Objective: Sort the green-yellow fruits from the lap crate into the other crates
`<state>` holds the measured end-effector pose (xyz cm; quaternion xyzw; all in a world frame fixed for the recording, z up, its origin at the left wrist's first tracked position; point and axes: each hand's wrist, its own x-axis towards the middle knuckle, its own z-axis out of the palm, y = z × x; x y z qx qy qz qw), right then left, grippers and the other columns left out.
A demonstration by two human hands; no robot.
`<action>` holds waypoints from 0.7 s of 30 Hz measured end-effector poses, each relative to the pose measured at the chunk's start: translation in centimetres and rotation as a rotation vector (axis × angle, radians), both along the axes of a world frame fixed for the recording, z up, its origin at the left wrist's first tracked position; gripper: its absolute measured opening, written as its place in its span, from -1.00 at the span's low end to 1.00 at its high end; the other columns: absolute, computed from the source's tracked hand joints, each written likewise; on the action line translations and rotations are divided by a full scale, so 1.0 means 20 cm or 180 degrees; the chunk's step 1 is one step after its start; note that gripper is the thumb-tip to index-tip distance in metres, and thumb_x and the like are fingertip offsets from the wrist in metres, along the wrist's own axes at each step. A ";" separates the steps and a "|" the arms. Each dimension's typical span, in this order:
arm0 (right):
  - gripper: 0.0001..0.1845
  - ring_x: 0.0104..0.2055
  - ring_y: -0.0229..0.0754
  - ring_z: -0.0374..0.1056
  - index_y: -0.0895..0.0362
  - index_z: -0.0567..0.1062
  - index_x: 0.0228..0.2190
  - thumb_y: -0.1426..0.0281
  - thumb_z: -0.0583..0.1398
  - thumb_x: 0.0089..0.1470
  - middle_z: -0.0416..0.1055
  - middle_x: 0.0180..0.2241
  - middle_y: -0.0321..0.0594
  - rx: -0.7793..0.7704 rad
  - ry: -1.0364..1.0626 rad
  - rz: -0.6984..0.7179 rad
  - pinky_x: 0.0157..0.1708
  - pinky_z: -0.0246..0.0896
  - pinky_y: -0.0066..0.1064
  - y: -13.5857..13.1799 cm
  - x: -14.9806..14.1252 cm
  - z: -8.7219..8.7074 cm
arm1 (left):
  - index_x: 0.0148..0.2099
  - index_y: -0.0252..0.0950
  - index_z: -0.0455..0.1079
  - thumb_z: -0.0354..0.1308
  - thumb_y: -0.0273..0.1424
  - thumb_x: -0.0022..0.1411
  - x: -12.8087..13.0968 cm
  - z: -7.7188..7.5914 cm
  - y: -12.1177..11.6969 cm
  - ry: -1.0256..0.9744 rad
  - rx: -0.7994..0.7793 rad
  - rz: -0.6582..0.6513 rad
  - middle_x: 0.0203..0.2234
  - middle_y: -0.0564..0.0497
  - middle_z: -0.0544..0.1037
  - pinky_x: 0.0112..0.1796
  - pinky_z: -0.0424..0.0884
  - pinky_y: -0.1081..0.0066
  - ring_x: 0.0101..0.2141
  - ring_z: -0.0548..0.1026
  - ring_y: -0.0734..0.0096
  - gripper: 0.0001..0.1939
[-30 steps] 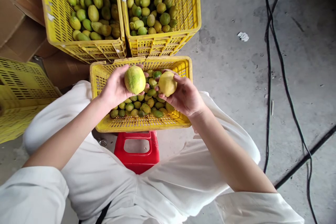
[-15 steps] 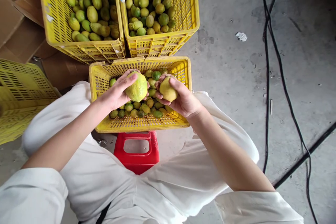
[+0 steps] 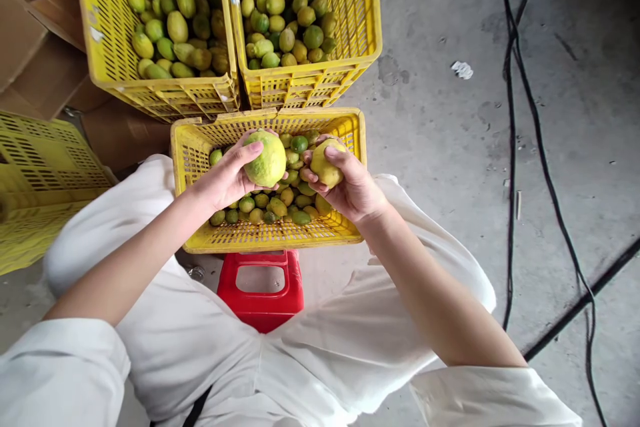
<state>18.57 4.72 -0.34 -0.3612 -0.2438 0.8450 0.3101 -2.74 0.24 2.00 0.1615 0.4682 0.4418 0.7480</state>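
My left hand [image 3: 234, 172] is closed round a large green-yellow lemon [image 3: 267, 159], its thumb lying across the top. A smaller, yellower lemon [image 3: 326, 163] sits in my right hand [image 3: 354, 188], with the thumb over it and the fingers curled beneath. Both fruits are held apart from each other above a yellow plastic crate [image 3: 273, 240]. Inside that crate lie several small green and yellow lemons [image 3: 279, 207], partly hidden by my hands.
Two more yellow crates, one at the back left [image 3: 165, 85] and one at the back right [image 3: 313, 77], hold similar fruit. A red stool [image 3: 260, 303] is between my legs. Another yellow crate [image 3: 45, 173] and cardboard [image 3: 37, 67] are at left; black cables [image 3: 543, 153] cross the floor at right.
Both hands keep hold of their lemons. The left lemon has shifted slightly right and up and turned a little; the right one has turned and moved slightly up and right.
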 end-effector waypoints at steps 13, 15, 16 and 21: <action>-0.66 0.13 0.10 0.47 -0.01 0.49 -0.16 0.18 0.32 0.01 0.59 -0.09 -0.20 0.0004 -0.0002 0.0091 -0.03 0.56 -0.04 0.02 -0.01 0.06 | 0.01 -0.18 0.42 0.24 -0.38 0.10 0.02 0.04 0.01 0.0023 -0.0082 0.0222 -0.20 -0.02 0.62 -0.22 0.63 0.28 -0.11 0.66 0.12 -0.62; -0.65 0.00 0.01 0.52 0.01 0.52 -0.16 0.17 0.36 0.01 0.58 -0.14 -0.21 -0.0109 0.0013 0.0102 -0.15 0.59 -0.19 0.01 -0.01 0.06 | -0.06 -0.16 0.40 0.38 -0.30 0.08 0.03 0.01 0.00 0.0100 0.0112 0.0204 -0.22 0.01 0.61 -0.31 0.61 0.36 -0.19 0.66 0.18 -0.62; -0.63 -0.09 -0.05 0.53 0.02 0.53 -0.17 0.16 0.39 0.00 0.56 -0.18 -0.23 -0.0180 0.0041 0.0090 -0.25 0.58 -0.29 0.01 -0.01 0.06 | -0.10 -0.16 0.37 0.45 -0.25 0.04 0.02 0.00 -0.01 0.0110 0.0189 0.0207 -0.25 0.04 0.60 -0.34 0.60 0.39 -0.23 0.67 0.20 -0.58; -0.62 -0.44 -0.32 0.32 0.05 0.51 -0.31 0.25 0.51 -0.13 0.47 -0.34 -0.31 -0.0407 0.0222 0.0091 -0.72 0.09 -0.64 0.01 0.00 0.04 | -0.12 -0.18 0.34 0.52 -0.27 -0.05 0.01 -0.02 -0.01 0.0004 0.0231 0.0249 -0.31 0.09 0.57 -0.36 0.59 0.38 -0.26 0.67 0.20 -0.48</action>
